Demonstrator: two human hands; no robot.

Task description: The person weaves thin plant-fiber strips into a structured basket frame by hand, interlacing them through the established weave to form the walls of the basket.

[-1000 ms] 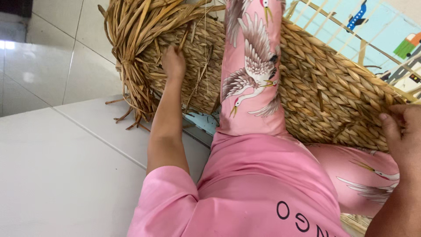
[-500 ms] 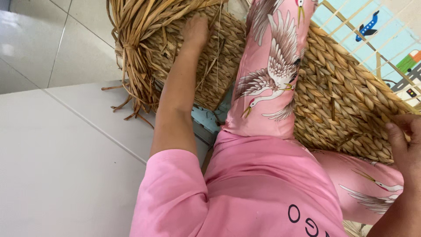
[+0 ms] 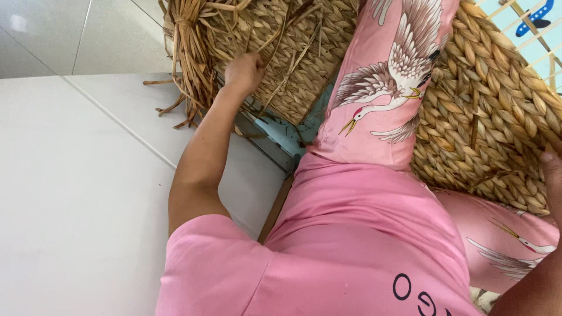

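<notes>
A large woven straw piece lies across my lap, under and around my raised leg in pink bird-print trousers. Its left edge ends in a bunch of loose straw strands. My left hand is stretched out to that edge with its fingers closed around a few loose strands. My right hand shows only partly at the right border, where it holds the near rim of the weave.
White floor tiles spread to the left. A light blue stool or frame shows under the weave beside my leg. A colourful play mat lies at the top right. My pink shirt fills the foreground.
My left hand has slid from lying flat on the weave toward the loose-strand edge and closed on some strands. The right hand has drifted toward the frame's border.
</notes>
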